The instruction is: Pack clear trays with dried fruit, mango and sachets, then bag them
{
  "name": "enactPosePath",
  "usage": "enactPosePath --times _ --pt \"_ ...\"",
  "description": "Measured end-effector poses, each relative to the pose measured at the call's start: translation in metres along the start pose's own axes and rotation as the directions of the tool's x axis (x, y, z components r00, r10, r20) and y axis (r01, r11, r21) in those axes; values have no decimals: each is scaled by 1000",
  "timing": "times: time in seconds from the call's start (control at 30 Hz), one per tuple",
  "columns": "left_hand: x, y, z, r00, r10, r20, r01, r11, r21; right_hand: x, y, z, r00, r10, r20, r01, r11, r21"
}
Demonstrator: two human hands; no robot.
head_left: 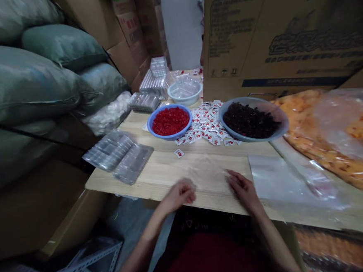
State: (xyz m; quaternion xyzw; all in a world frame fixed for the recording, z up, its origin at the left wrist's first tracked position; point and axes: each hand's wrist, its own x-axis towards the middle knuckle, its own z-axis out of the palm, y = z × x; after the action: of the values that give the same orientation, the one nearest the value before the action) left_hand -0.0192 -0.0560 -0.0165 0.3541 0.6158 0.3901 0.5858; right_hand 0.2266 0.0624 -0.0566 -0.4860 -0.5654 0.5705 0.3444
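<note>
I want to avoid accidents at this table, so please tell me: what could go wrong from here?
The clear trays seem to reach past the left edge of the table, so a bump might tip them off. A lone sachet lies loose beyond the left hand; a careless sweep might push it away.

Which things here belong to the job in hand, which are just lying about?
Likely job, near the hands:
blurred, apparently clear plastic film between left hand and right hand
flat translucent plastic sheet
small square white-and-red packets
round blue plastic bowl of red pieces
round pale-blue plastic bowl of dark pieces

Probably lying about:
stuffed grey-green sacks
large brown cardboard box
</note>
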Motion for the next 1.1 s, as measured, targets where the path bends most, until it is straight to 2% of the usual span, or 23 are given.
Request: enactPosePath --times 0.03,0.07,0.13,0.2,0.27,0.3,0.33,0.37,0.43,0.5,0.6,0.7,0.77,0.8,0.83,0.9,0.97,1.03,1.07,1.1 --pt "4 7 -21 992 72 -103 -58 990 125 8 5 -8 999 -17 46 19 999 -31" --pt "10 17 -41 956 176 -236 -112 959 259 16 8 -13 994 -36 100 42 998 -52" --pt "27 37 -72 834 383 -397 -140 843 519 29 13 -17 983 -97 157 113 989 -97" --pt "48 60 -91 738 518 -432 -112 726 679 38 15 -14 969 -182 165 210 963 -172" --pt "73 82 -105 661 605 -444 -75 642 763 44 17 -6 947 -273 168 310 914 -262" --pt "87 94 -112 635 630 -447 -34 601 798 46 17 -3 935 -312 169 350 886 -304" --pt "101 105 -120 633 635 -442 19 559 829 48 17 0 924 -345 164 381 860 -341" --pt "115 115 -128 655 620 -432 72 518 853 48 15 3 916 -372 152 402 837 -372" --pt "143 132 -146 748 526 -405 144 466 873 47 8 4 906 -405 125 419 814 -402" --pt "167 144 -162 830 417 -370 157 461 873 43 -8 -2 905 -410 110 420 827 -374" --pt "190 148 -177 892 325 -313 135 469 873 43 -44 -26 902 -429 41 420 854 -308" --pt "195 143 -182 908 324 -265 88 472 877 67 -85 -62 858 -498 -129 432 833 -344" --pt "193 139 -181 902 352 -251 56 481 875 102 -107 -84 820 -537 -199 413 795 -445" --pt "191 139 -180 893 373 -250 40 488 872 123 -115 -92 816 -541 -205 380 768 -516" --pt "188 139 -178 878 404 -257 26 496 868 146 -121 -96 850 -494 -184 300 739 -603" --pt "179 141 -173 813 499 -302 1 516 857 191 -125 -96 958 -257 -126 59 606 -793" --pt "167 144 -163 698 611 -373 -26 542 840 226 -122 -87 980 -158 -120 -11 560 -828" --pt "151 143 -144 588 690 -423 -76 567 820 249 -113 -76 985 -119 -127 -42 549 -835" --pt "142 139 -131 561 711 -424 -113 573 812 255 -107 -72 985 -111 -135 -53 547 -835" --pt "133 134 -113 561 723 -403 -155 570 807 260 -101 -70 984 -107 -143 -62 547 -835"
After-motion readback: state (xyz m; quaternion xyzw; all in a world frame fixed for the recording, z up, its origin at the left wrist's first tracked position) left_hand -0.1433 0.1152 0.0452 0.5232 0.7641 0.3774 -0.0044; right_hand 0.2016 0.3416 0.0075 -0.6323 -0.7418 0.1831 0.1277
